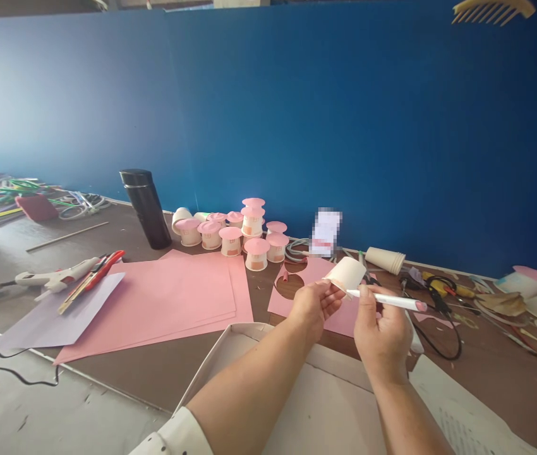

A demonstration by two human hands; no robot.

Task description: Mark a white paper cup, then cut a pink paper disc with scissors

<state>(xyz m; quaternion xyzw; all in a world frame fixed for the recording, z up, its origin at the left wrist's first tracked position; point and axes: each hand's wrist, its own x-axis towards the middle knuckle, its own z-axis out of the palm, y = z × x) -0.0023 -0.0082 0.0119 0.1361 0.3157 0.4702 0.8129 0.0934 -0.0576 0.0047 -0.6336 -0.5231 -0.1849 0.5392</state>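
My left hand (pixel 314 306) grips a white paper cup (pixel 348 273) by its rim, tilted above a sheet of pink paper. In my right hand (pixel 382 332) is a white marker pen (pixel 394 299), its tip at the cup's rim and its pink end pointing right. Whether the tip touches the cup I cannot tell. Several small cup houses with pink paper roofs (pixel 257 246) stand grouped at the back, some stacked. Below my hands lies pink paper with round holes cut in it (pixel 275 300).
Pink sheets (pixel 168 297), a glue gun (pixel 57 276) and a red utility knife (pixel 100 275) lie to the left. A black flask (pixel 146 212) stands by the blue partition (pixel 297 114). Nested paper cups (pixel 385 260) and cables (pixel 439 294) are at right. A shallow box (pixel 316 404) sits nearest me.
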